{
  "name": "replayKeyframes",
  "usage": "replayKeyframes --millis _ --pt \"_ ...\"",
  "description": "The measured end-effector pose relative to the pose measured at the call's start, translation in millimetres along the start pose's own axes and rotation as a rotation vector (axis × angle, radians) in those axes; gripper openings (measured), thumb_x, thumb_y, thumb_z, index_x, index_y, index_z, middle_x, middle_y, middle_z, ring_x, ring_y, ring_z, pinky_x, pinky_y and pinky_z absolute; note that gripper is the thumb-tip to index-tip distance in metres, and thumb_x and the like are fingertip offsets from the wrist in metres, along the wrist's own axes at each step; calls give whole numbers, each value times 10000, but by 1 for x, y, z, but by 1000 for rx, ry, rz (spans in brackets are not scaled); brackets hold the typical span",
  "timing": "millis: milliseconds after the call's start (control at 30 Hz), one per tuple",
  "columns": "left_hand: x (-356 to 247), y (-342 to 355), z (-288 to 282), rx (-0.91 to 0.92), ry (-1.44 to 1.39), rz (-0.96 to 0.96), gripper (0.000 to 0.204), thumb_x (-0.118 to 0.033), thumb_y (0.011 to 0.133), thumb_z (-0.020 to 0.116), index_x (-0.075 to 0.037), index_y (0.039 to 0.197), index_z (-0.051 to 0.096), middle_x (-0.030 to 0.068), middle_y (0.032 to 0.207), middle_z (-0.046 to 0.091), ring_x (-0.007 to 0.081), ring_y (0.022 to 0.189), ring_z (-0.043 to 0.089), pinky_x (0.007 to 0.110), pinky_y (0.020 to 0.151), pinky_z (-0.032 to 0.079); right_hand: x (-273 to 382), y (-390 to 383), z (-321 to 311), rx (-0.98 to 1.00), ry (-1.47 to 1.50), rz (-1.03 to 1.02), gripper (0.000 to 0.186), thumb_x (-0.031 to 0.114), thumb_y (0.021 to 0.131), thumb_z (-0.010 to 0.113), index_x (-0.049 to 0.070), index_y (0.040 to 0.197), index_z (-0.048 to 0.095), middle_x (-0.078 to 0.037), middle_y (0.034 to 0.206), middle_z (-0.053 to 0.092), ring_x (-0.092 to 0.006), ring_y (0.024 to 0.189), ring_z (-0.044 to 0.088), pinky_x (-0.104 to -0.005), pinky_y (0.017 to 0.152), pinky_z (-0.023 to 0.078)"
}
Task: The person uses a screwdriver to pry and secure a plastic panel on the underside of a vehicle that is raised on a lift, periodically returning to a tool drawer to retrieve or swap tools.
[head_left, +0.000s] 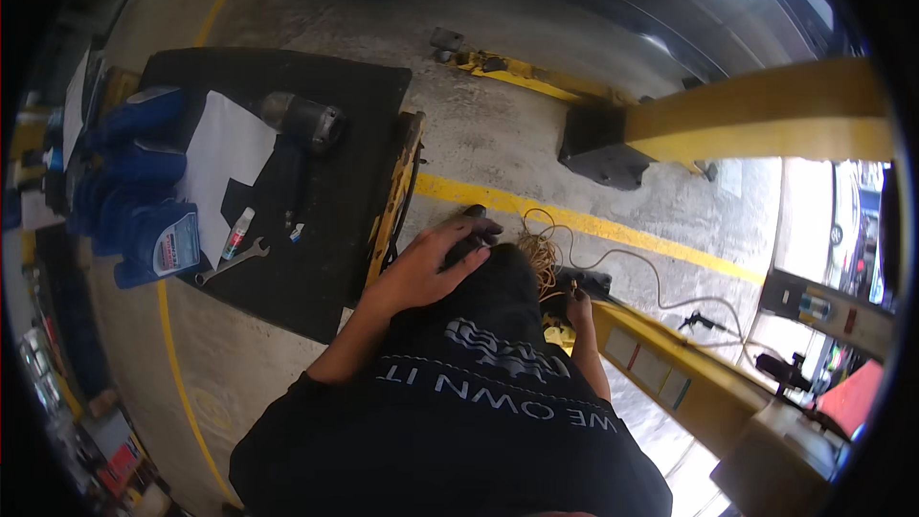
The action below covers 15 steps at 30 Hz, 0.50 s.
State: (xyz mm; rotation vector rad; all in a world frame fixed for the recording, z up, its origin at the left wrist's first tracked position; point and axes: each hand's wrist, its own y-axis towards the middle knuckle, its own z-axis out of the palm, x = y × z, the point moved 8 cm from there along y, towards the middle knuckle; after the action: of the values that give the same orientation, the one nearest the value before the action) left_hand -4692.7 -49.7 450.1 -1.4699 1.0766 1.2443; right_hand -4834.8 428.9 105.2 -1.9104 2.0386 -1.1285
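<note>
My left hand (450,254) is raised in front of my dark trousers, beside the edge of a black-topped table (335,287). Its fingers are darkly smudged and stretched apart, with nothing in them. Lower and to the right, my right hand (580,309) is closed at the fingertips on a small brass-coloured piece (574,285), too small to name surely. Just beyond that hand, a tan hose (541,254) hangs in a tangled coil near a yellow lift post. From the coil the hose runs right, past a black air blow gun (704,322).
On the table lie several blue bottles (144,168), white paper (230,139), an impact wrench (311,122), a spanner (235,261) and a small white tube (237,234). Yellow lift posts (756,124) (661,354) stand to the right. A dark car (593,10) is at the far side.
</note>
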Motion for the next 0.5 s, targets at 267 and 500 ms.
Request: replayKeyframes --millis 267,500 --pt "42 241 -55 -466 -743 -177 391 -236 950 602 -62 1289 517 58 1170 612 163 1007 604 335 899 472 196 195 -39 286 -213 -217 360 423 946 550 136 1031 750 -163 833 702 -265 757 651 -385 723 489" --pt "248 371 -217 -1170 -1369 -83 517 -255 959 472 -96 1431 334 58 1445 443 296 1205 504 453 981 417 383 339 -60 455 -452 -403 344 363 953 547 90 1063 726 -205 1012 698 -303 964 672 -389 845 496"
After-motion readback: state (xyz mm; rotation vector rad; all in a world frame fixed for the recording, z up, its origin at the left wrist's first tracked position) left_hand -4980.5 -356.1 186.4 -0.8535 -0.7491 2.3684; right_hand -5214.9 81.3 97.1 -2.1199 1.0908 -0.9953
